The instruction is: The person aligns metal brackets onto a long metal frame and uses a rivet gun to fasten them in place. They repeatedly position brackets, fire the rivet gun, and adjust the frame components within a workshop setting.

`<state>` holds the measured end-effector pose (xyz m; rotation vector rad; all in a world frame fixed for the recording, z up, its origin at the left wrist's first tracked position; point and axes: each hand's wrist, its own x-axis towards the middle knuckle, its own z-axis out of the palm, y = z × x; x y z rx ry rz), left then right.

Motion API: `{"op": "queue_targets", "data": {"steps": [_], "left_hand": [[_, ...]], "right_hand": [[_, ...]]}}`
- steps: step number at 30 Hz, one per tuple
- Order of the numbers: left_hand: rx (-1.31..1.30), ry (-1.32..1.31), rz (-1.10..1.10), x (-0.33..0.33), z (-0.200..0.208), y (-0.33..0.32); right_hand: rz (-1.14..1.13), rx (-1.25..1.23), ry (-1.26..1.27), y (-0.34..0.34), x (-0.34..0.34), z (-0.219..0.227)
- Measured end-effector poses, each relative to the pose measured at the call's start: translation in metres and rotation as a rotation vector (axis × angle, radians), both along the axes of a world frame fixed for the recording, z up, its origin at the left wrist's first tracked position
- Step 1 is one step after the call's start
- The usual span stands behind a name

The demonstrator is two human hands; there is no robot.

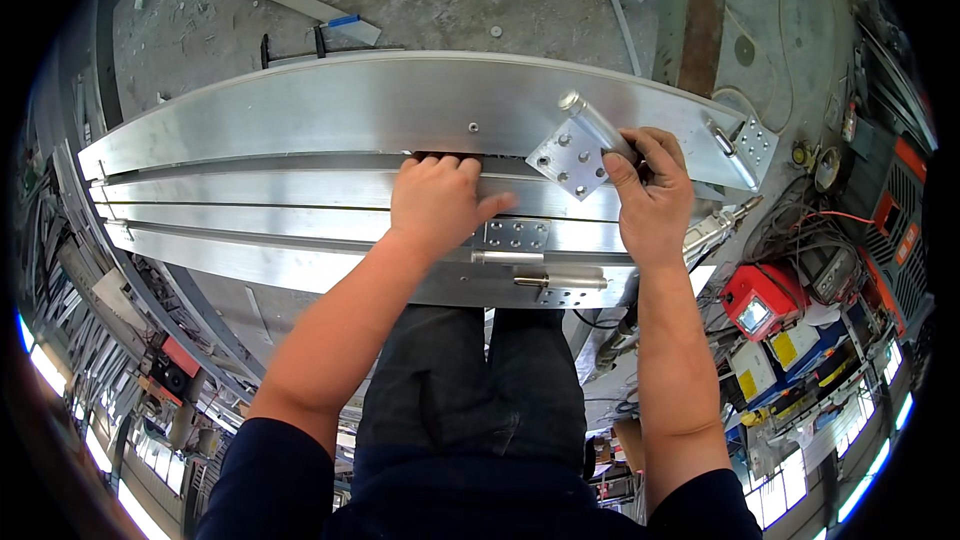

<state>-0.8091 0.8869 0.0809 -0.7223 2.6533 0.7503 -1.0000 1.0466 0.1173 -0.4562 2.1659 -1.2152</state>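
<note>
One metal hinge, a square drilled plate with a round barrel, sat in the right hand, thumb and fingers closed on the barrel's lower right end. Barrel's long axis slanted from upper left down to that grip, oblique to the long panels; plate turned cornerwise, lower tip over the gap by the wide upper panel. Could not tell whether plate touched metal. Left hand lay left of the hinge and well apart, palm down, fingers bent into the same gap, thumb out toward the right; tips hidden, so could not tell whether they gripped anything. Right hand clearly the nearer. Key relation, as judged: the barrel's slant against the lengthwise run of panel edges. Bare panel face ran leftward from the plate; beyond the far edge, concrete floor. Tighter to the right: a fitted hinge plate near the panel's end, then cables and a red machine past it. Nearer the body, narrower metal profiles ran alongside.
</note>
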Motion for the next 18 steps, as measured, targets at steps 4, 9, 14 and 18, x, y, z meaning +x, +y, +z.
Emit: {"op": "queue_targets", "data": {"steps": [4,9,14,18], "left_hand": [[0.015,0.112,0.146,0.006,-0.014,0.006],[0.096,0.33,0.045,0.01,-0.005,-0.001],[0.24,0.623,-0.206,-0.004,0.01,0.018],[0.844,0.16,-0.179,-0.013,0.019,0.036]], "right_hand": [[-0.096,-0.065,-0.04,0.003,0.01,-0.001],[-0.192,-0.094,-0.059,0.014,0.017,0.004],[-0.31,-0.117,-0.065,0.029,0.019,0.009],[-0.301,-0.16,-0.062,0.035,0.019,0.018]]}}
